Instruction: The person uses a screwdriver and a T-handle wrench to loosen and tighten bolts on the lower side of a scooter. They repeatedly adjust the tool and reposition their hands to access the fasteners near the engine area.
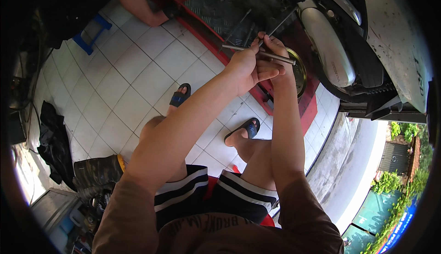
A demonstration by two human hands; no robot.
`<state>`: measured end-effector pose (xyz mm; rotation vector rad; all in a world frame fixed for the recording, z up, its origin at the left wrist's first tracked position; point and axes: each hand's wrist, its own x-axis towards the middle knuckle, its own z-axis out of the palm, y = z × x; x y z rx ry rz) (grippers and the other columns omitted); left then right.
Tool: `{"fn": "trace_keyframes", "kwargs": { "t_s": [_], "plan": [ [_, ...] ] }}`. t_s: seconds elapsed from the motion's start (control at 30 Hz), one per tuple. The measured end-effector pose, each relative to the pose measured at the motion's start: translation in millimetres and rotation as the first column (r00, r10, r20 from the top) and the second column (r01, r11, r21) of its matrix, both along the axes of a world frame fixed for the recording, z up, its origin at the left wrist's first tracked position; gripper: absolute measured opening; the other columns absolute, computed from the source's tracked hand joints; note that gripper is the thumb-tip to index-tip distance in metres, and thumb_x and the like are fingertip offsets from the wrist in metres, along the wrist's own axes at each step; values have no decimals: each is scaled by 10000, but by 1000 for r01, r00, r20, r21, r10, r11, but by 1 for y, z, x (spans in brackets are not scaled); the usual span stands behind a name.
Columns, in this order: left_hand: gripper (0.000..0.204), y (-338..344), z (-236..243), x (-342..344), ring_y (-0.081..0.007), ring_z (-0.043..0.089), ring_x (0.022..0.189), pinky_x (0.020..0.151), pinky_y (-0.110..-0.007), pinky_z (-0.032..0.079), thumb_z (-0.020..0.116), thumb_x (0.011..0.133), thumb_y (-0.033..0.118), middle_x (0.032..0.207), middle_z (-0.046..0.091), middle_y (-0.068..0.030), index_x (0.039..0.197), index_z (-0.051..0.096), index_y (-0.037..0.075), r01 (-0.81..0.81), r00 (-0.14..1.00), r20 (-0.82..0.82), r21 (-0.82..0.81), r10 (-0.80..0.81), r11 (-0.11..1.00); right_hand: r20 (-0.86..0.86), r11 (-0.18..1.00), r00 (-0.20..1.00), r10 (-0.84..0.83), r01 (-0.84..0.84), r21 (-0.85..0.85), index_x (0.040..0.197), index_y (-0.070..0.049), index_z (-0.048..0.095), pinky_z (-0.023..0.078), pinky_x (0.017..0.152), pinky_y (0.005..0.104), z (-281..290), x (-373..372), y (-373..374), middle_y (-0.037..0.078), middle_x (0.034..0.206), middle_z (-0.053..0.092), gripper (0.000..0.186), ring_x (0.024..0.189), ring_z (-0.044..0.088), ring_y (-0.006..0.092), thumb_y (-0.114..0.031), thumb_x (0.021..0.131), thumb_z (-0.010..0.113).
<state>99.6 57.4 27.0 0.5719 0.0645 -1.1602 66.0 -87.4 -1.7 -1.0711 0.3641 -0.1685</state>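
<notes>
A steel T-handle wrench (281,59) is held over the edge of a red work platform. My left hand (244,68) is closed around its crossbar, with some fingers stretched out to the right. My right hand (275,47) meets the left one and pinches the thin shaft where it joins the bar. The shaft slants up and right towards the motorcycle's silver cover (325,47); whether its tip touches anything I cannot tell. Beneath my right wrist lies a round gold-coloured tray (300,72), partly hidden by that arm.
The platform's black tread plate (206,11) carries several thin tools. Up left, another person's bare limb (138,4) rests near a blue stool (93,33). Black cloth (53,139) and a camouflage boot (97,171) lie on the white tiled floor (115,84). A step borders the right side.
</notes>
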Motion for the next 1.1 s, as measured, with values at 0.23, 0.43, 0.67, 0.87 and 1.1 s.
{"fn": "trace_keyframes", "kwargs": {
  "t_s": [0.23, 0.43, 0.67, 0.87, 1.1],
  "plan": [
    [298, 30, 21, 3, -300, 656, 640, 598, -403, 503, 655, 807, 287, 784, 629, -142, 946, 610, 28, -630, -21, 954, 220, -299, 745, 226, 975, 974, 22, -71, 210, 1073, -4, 563, 482, 690, 261, 7, 2, -1, 92, 866, 616, 203, 723, 548, 143, -175, 972, 519],
    [311, 18, -21, 33, -271, 579, 911, 891, -408, 422, 637, 874, 349, 854, 616, -109, 943, 596, 49, -693, -591, 756, -296, -282, 657, 263, 963, 965, 14, -84, 257, 1054, 1, 569, 486, 706, 305, 10, 13, -1, 109, 912, 613, 204, 788, 560, 175, -177, 976, 509],
    [221, 9, -34, 37, -272, 570, 898, 830, -403, 431, 633, 880, 216, 885, 604, -104, 965, 543, 34, -660, -487, 824, -131, -288, 740, 297, 945, 954, 28, -122, 304, 1039, -7, 572, 431, 633, 265, 7, 14, 1, 94, 902, 604, 200, 717, 499, 170, -186, 981, 505],
    [166, 6, -34, 35, -308, 619, 822, 790, -408, 465, 585, 918, 173, 832, 641, -133, 944, 560, 10, -645, -409, 866, -53, -286, 762, 260, 976, 965, -32, -26, 218, 1014, -33, 528, 384, 601, 220, 9, 10, 8, 56, 872, 541, 216, 655, 411, 106, -230, 1026, 442],
    [408, -25, -24, -2, -297, 694, 807, 682, -353, 522, 409, 1035, 263, 868, 696, -199, 976, 617, -83, -617, 348, 901, 13, 259, 787, 151, 977, 989, 2, -34, 210, 1066, -29, 586, 393, 566, 169, 12, 25, -3, 47, 819, 588, 200, 650, 462, 85, -205, 973, 569]
  ]
}}
